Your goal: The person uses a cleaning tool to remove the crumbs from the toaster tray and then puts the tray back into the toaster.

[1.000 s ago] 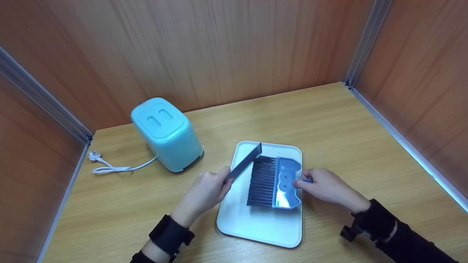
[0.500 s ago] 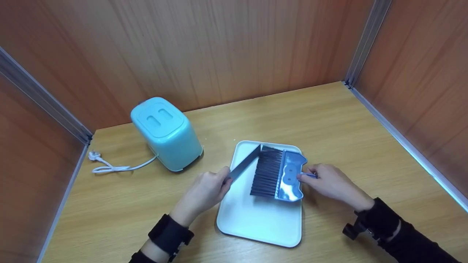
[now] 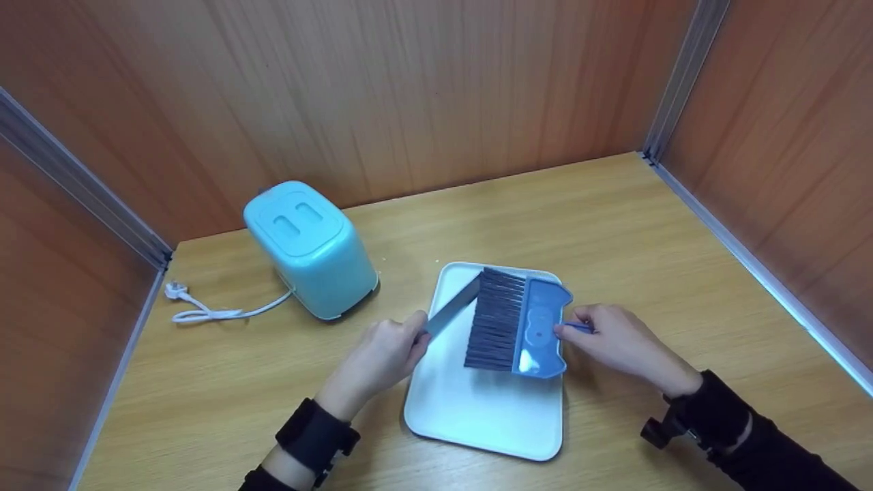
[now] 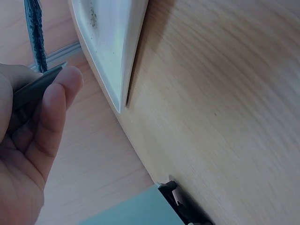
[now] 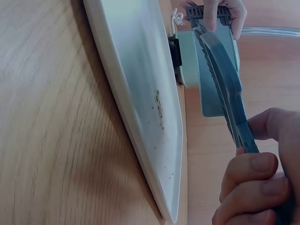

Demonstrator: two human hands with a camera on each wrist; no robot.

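My left hand (image 3: pixel 387 353) pinches a flat grey crumb tray (image 3: pixel 453 311) by its near end, tilted on edge above the white tray (image 3: pixel 481 419). The right wrist view shows the crumb tray's broad face and a black slotted end at the fingers. In my right hand (image 3: pixel 607 339) is a blue brush (image 3: pixel 539 329), gripped by its short handle. Its dark bristles (image 3: pixel 494 320) point left and overlap the far end of the crumb tray in the head view. Small brown crumbs (image 5: pixel 158 104) lie scattered in the white tray below.
A light blue toaster (image 3: pixel 310 249) stands at the back left, its white cord and plug (image 3: pixel 204 312) lying beside it. A few white specks (image 3: pixel 437 260) dot the wooden table behind the white tray. Wood panels (image 3: pixel 423 95) enclose the back and both sides.
The brush moved away and slightly right, then a little back left, bringing its bristles over the crumb tray's far end. The left hand has barely moved; the crumb tray's face has turned slightly.
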